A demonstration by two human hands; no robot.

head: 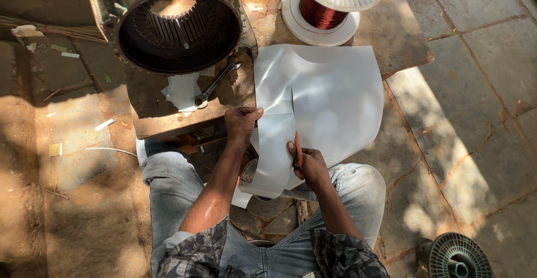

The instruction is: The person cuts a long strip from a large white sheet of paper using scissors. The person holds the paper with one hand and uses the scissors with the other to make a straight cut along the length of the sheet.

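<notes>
A large white sheet (335,99) of thin insulation paper lies over the right part of a low wooden bench (403,43) and hangs toward my lap. My right hand (307,163) grips orange-handled scissors (295,127), whose blade runs up through the sheet. A cut strip (274,155) curls down on the left of the blade. My left hand (241,124) pinches the strip's upper left edge.
A motor stator housing (179,26) with slotted core sits on the bench at the back left. A spanner (215,83) and paper scraps (182,90) lie in front of it. A spool of red copper wire (324,6) stands behind the sheet. A finned cover (456,255) lies on the stone floor, lower right.
</notes>
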